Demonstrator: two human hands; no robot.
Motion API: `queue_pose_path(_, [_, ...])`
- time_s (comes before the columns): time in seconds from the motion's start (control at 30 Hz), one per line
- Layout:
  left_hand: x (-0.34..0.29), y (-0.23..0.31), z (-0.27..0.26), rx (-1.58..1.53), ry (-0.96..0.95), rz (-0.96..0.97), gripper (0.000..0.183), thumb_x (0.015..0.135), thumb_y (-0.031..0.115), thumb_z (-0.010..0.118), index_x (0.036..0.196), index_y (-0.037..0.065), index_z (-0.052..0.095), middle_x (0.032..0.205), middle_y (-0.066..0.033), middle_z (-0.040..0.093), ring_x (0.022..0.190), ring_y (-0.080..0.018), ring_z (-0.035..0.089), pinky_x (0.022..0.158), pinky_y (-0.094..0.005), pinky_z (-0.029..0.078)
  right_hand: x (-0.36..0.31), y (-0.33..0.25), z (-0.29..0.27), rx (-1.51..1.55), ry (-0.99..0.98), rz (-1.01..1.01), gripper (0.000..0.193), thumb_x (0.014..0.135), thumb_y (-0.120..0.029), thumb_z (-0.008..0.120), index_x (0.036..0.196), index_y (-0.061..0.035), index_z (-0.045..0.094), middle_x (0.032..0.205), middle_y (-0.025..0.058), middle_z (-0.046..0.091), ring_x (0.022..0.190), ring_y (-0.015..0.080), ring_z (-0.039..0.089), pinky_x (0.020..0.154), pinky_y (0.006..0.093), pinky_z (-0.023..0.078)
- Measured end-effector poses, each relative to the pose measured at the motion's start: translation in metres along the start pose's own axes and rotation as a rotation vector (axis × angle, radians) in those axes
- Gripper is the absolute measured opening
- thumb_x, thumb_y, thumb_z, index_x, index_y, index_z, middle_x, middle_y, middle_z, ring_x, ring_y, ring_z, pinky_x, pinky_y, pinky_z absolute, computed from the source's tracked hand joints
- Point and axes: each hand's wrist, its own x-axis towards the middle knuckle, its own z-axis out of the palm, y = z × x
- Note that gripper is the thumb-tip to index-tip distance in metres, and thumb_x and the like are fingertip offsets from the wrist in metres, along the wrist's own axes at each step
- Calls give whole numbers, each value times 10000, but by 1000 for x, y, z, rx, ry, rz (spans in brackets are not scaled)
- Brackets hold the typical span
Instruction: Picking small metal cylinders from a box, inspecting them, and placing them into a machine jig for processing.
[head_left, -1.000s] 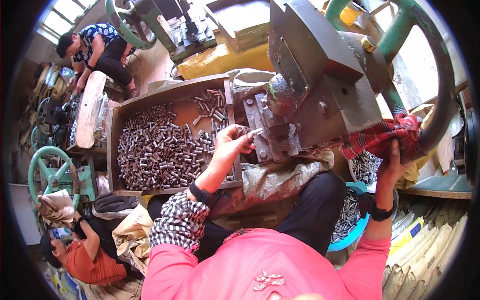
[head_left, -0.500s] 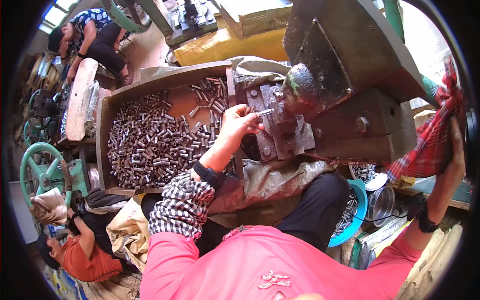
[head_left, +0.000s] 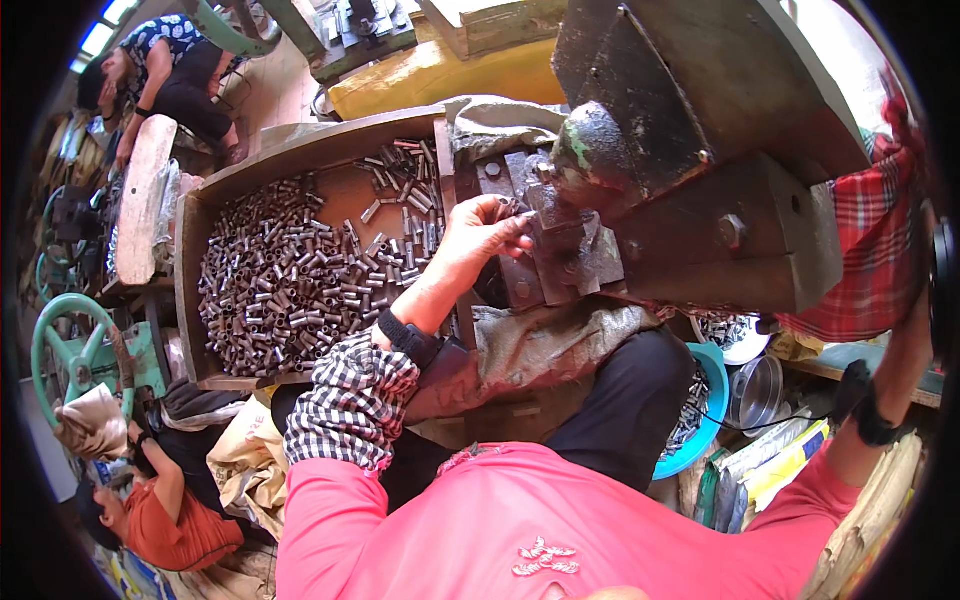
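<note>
My left hand (head_left: 478, 238) is closed in a pinch on a small metal tube (head_left: 528, 215), mostly hidden by the fingers, beside the bolted steel die block (head_left: 555, 255) of a heavy press (head_left: 715, 235). Left of that hand, a wooden tray (head_left: 187, 290) holds a heap of short metal tubes (head_left: 290, 285). My right forearm (head_left: 900, 365) is raised at the far right edge, beside a red plaid cloth (head_left: 865, 255); the fingers of that hand do not show.
A blue basin (head_left: 715, 405) of metal pieces stands by my right knee, near a clear round container (head_left: 757, 392). Grey sacking (head_left: 560, 345) hangs below the die. Two people sit at the left, near a green handwheel (head_left: 82, 345).
My left hand stays at the die, and less of the tube shows past its fingertips. The plaid cloth and my right arm have shifted lower and outward. The view has moved slightly.
</note>
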Motion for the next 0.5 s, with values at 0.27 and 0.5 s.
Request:
queue_pose_path(0.27, [5, 0, 6, 106, -19, 90, 172, 841, 121, 646, 958, 15, 580, 784, -37, 635, 633, -114, 627, 549, -220, 510, -94, 119, 16, -129, 136, -76, 634, 768, -140, 637, 1316, 18, 360, 1270, 117, 453, 1155, 220, 448, 1009, 350, 337])
queue_pose_path(0.5, [-11, 21, 0, 597, 150, -8, 191, 798, 97, 670, 958, 6, 621, 714, -4, 605, 549, -55, 547, 476, -210, 477, -42, 55, 6, 256, 120, -132, 709, 784, -107, 582, 1398, -2, 242, 1390, 120, 337, 1285, 225, 331, 1081, 373, 238])
